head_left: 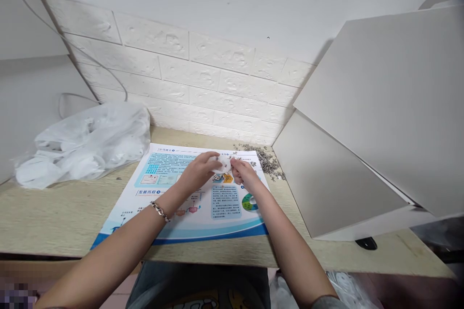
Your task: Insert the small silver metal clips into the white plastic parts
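Note:
My left hand (197, 172) grips a small, round, whitish plastic disc (225, 166) above a printed poster sheet (232, 227). Against the right edge of that disc, my right hand (243, 172) has its thumb and fingers closed in a pinch. Whatever sits between those fingertips is too small to make out. A scattered heap of small silvery metal pieces (268, 161) lies just beyond and to the right of my right hand, partly over the poster's far right corner.
A translucent plastic bag (90, 145) of white pieces rests on the table (47, 217) at left. White panels (377, 106) stand at right, with a black object (367, 243) by their base. Behind is a white brick-pattern wall (203, 77). Another bag (344, 285) shows below the table edge.

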A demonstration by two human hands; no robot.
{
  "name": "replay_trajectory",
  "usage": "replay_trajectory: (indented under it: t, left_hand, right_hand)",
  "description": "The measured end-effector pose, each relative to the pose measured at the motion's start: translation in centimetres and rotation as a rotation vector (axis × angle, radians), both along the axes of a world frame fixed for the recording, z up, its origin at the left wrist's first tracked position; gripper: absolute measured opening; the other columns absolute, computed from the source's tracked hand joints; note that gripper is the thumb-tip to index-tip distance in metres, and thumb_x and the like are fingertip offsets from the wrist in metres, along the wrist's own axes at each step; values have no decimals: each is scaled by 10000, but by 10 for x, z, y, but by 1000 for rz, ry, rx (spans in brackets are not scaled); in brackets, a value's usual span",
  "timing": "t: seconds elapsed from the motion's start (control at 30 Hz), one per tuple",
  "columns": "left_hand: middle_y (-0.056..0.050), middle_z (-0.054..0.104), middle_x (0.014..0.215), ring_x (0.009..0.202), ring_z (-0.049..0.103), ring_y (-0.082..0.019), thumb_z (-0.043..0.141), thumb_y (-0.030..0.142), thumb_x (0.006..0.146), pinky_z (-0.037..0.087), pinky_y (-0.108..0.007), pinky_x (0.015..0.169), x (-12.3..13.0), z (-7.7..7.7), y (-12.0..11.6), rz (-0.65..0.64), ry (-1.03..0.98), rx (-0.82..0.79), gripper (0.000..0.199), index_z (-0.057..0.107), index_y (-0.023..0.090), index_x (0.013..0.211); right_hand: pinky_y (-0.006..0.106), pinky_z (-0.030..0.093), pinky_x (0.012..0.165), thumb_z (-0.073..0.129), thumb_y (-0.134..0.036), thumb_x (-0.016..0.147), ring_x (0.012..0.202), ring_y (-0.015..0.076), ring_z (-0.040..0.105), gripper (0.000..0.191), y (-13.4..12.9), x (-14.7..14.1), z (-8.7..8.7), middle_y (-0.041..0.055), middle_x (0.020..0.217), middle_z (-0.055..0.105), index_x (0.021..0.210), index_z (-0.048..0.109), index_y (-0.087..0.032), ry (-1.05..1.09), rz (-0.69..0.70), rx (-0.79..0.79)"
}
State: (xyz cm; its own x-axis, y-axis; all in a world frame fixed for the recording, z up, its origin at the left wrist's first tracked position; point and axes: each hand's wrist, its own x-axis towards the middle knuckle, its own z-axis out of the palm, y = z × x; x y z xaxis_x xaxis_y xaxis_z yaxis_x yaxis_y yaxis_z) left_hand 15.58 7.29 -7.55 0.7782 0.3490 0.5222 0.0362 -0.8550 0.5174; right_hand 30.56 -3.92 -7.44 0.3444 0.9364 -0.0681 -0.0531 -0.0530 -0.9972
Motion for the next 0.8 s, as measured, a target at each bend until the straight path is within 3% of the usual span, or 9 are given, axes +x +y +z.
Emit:
replay_trajectory:
  t: [0.1, 0.17, 0.3, 0.37, 0.43, 0.8]
  left_hand:
    - [-95, 473, 1221, 1111, 448, -238, 473, 102, 752, 387, -404, 904, 3, -6, -2, -24, -78, 46, 260, 594, 216, 952]
    - [-106, 451, 1251, 1112, 455, -226, 451, 86, 746, 406, -400, 897, 5, -6, -3, 8, -151, -40, 349, 550, 207, 1058]
    - [-105, 567, 1076, 814, 583, -157, 390, 128, 770, 494, -334, 736, 7, 3, -3, 92, -95, -528, 484, 409, 186, 1250]
    - [-78, 606, 925, 680, 580, -132, 376, 210, 804, 506, -295, 650, 7, 8, -2, 41, 11, -780, 427, 470, 167, 1218]
    - [-58, 603, 856, 645, 567, -121, 406, 283, 809, 503, -266, 608, 6, 13, -2, -3, 58, -894, 384, 558, 159, 1140]
    - [3, 614, 711, 619, 534, -98, 583, 270, 732, 498, -234, 597, 8, 12, 1, 35, -25, -943, 409, 597, 207, 1135]
  right_hand:
    - [208, 189, 371, 566, -507, 706, 351, 53, 224, 332, 3, -2, -4, -96, 427, 279, 674, 476, -189, -19, -47, -11]
    - [208, 194, 375, 544, -494, 716, 354, 58, 232, 311, 5, -2, -5, -94, 431, 281, 678, 472, -194, -66, -79, -6]
    - [205, 212, 414, 497, -481, 736, 408, 67, 258, 311, 7, 4, -7, -77, 478, 293, 631, 423, -198, -249, -148, 31]
    - [205, 219, 439, 484, -470, 744, 447, 72, 269, 332, 7, 6, -8, -69, 504, 288, 596, 363, -199, -345, -175, 55]
    - [206, 225, 457, 473, -460, 754, 475, 76, 273, 350, 7, 6, -8, -65, 527, 276, 586, 311, -200, -424, -182, 75]
    - [209, 221, 502, 437, -438, 792, 506, 85, 272, 361, 2, -1, 0, -63, 539, 242, 591, 257, -198, -620, -212, 111]
